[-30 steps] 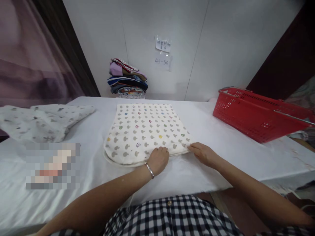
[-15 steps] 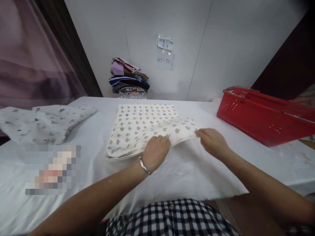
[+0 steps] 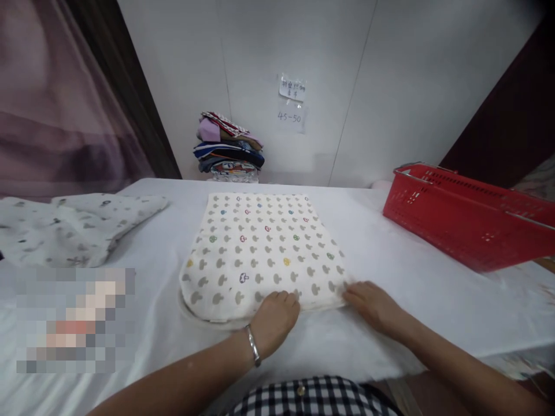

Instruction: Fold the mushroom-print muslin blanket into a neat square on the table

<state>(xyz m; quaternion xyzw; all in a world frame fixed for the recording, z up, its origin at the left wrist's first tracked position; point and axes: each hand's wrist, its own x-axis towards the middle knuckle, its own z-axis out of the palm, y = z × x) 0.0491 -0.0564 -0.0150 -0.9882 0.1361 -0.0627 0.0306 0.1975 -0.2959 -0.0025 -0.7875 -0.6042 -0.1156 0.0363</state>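
Observation:
A cream cloth (image 3: 260, 254) printed with grey and a few coloured mushrooms lies spread on the white-covered table, folded in layers that show along its near left edge. My left hand (image 3: 276, 323), with a silver bracelet at the wrist, is closed on the near edge, fingers curled over it. At the near right corner, my right hand (image 3: 375, 306) pinches the cloth between thumb and fingers; the fingertips are partly hidden.
To the right stands a red plastic basket (image 3: 459, 219). A second printed white cloth (image 3: 82, 225) lies crumpled at the left, behind a pixelated patch. Against the back wall is a stack of folded fabrics (image 3: 229, 144), with paper signs (image 3: 291, 104) to its right.
Both hands have come down and nearer to me, drawing the near edge of the cloth along. Its lifted, folded-over right part now lies flat, showing the whole mushroom print.

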